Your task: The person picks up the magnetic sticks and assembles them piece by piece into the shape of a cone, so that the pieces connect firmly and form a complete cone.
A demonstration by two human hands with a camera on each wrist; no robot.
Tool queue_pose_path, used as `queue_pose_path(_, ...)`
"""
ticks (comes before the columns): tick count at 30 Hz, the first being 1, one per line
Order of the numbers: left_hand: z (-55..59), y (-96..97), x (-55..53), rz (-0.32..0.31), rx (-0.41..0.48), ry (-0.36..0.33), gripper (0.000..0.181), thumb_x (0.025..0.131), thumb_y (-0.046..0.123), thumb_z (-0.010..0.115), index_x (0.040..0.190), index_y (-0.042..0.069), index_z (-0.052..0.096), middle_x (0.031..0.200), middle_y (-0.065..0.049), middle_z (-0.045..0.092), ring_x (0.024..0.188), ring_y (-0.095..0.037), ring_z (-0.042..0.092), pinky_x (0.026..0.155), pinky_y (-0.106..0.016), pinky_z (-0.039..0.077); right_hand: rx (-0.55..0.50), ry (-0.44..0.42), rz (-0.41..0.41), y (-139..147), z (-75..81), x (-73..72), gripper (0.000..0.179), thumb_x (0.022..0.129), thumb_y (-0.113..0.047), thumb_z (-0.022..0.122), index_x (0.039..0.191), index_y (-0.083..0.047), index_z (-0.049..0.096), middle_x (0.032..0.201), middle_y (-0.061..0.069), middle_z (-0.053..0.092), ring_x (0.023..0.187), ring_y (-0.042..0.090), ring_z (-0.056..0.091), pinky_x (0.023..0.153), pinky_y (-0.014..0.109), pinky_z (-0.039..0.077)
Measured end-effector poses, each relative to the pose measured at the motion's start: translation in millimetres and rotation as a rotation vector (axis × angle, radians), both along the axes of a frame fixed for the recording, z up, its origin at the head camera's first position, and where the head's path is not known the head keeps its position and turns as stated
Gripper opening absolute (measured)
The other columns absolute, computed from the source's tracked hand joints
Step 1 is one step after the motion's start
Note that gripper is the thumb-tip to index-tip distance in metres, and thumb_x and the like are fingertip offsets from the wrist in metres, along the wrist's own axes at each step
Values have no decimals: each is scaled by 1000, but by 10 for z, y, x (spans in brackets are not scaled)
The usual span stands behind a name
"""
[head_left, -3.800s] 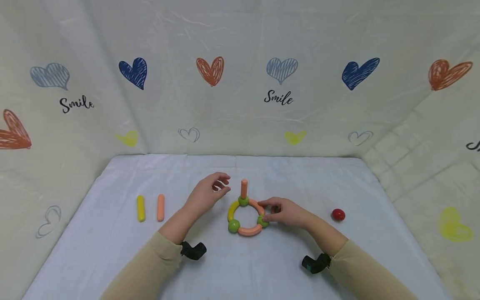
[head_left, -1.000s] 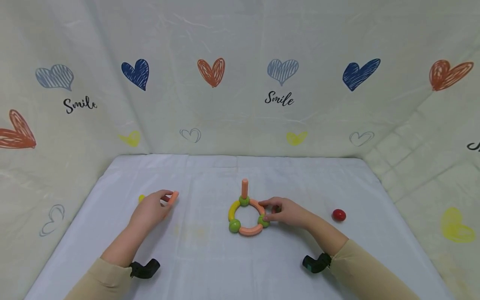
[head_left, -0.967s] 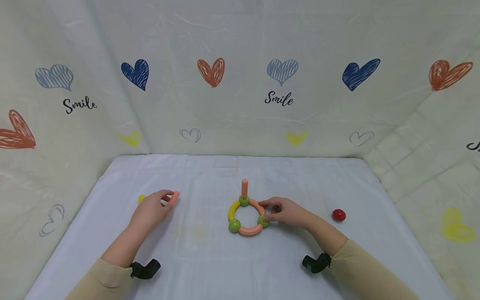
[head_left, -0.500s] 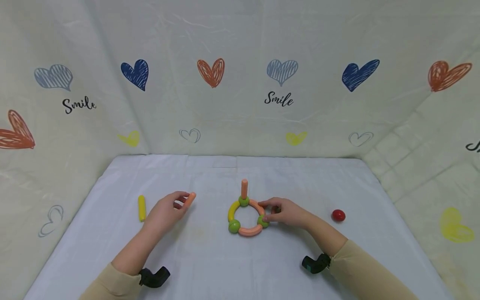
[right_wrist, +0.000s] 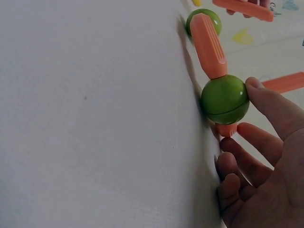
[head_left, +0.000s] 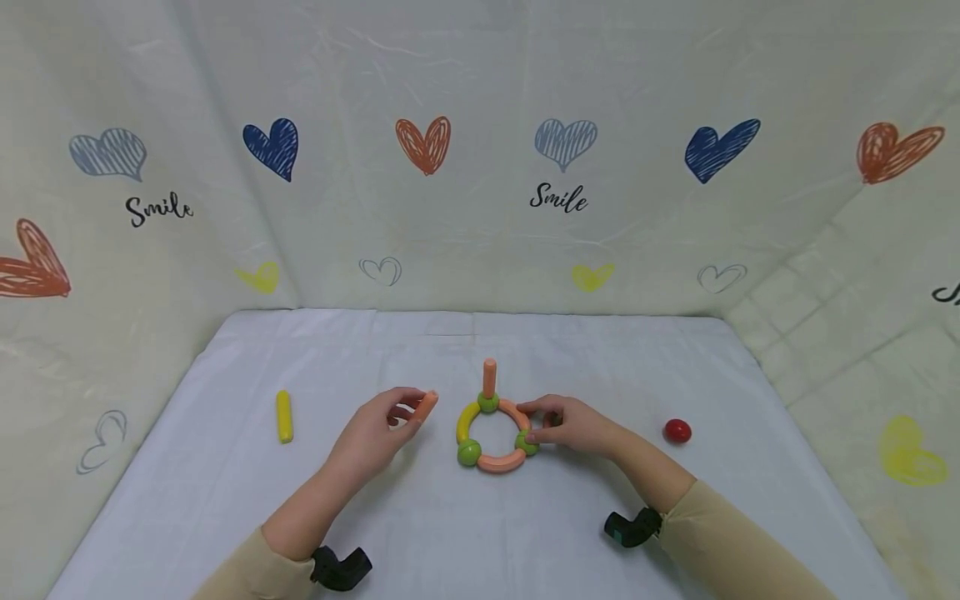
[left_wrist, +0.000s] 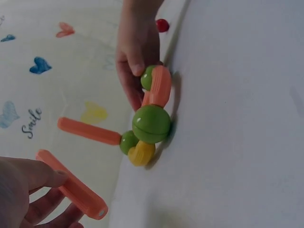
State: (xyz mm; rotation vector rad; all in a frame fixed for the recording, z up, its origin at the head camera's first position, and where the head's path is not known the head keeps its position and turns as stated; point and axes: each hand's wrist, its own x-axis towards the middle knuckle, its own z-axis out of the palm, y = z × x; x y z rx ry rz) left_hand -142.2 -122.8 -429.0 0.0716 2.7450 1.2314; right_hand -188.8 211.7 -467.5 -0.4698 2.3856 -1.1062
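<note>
My left hand [head_left: 375,433] pinches a straight orange magnetic stick [left_wrist: 76,187] between thumb and fingers, held above the table to the left of the ring. The ring lies on the cloth, built of curved orange and yellow sticks [head_left: 467,421] joined by green balls [head_left: 468,452]. From its far green ball [head_left: 487,402] an orange stick [head_left: 489,377] stands up. At the ring's right side my right hand [head_left: 577,425] holds on, thumb against the right green ball [right_wrist: 224,100] and forefinger at the curved orange stick behind it. That stick is partly hidden in the right wrist view.
A straight yellow stick [head_left: 284,417] lies on the left of the white-covered table [head_left: 420,533]. To the right of my right hand is a red ball [head_left: 677,431]. A pale curtain [head_left: 480,225] printed with hearts hangs behind the table.
My left hand went left, took the orange stick from beside the yellow one, and has carried it right towards the ring. The right hand and the ring have stayed in place.
</note>
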Motion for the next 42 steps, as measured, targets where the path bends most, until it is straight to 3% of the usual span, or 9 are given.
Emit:
queue_pose_path(7, -35, 191, 26, -51, 77, 14, 36, 90, 19, 74, 124, 27, 64, 113, 10, 63, 100, -17, 60, 86, -38, 53, 6, -6, -9, 8, 2, 8, 55, 84, -38, 80, 133, -19, 64, 97, -1, 60, 86, 20, 51, 69, 31, 43)
queue_pose_path(14, -81, 363, 47, -132, 211, -12, 34, 92, 21, 72, 124, 27, 61, 116, 9, 63, 104, -16, 61, 88, -36, 53, 8, -8, -9, 14, 9, 22, 53, 85, -38, 78, 133, -19, 64, 97, -1, 60, 89, 21, 51, 72, 35, 44)
queue_pose_path(20, -113, 477, 64, -192, 289, 23, 32, 93, 19, 70, 123, 24, 59, 116, 7, 62, 108, -16, 62, 92, -37, 51, -7, -11, -17, 21, -19, 22, 52, 85, -37, 78, 132, -20, 65, 99, -1, 60, 89, 21, 51, 73, 36, 43)
queue_pose_path(28, -160, 562, 83, -189, 305, -9, 33, 93, 18, 70, 122, 24, 57, 117, 7, 62, 108, -18, 62, 88, -35, 53, -13, -5, -14, 22, -36, 18, 52, 85, -38, 78, 132, -20, 65, 99, 0, 60, 89, 21, 51, 73, 35, 44)
queue_pose_path(42, -179, 543, 91, -172, 284, -25, 32, 91, 21, 73, 118, 23, 56, 116, 5, 63, 110, -23, 63, 88, -38, 54, -18, -12, -11, 7, 18, 27, 53, 86, -36, 78, 133, -19, 64, 99, 0, 60, 88, 21, 51, 73, 34, 44)
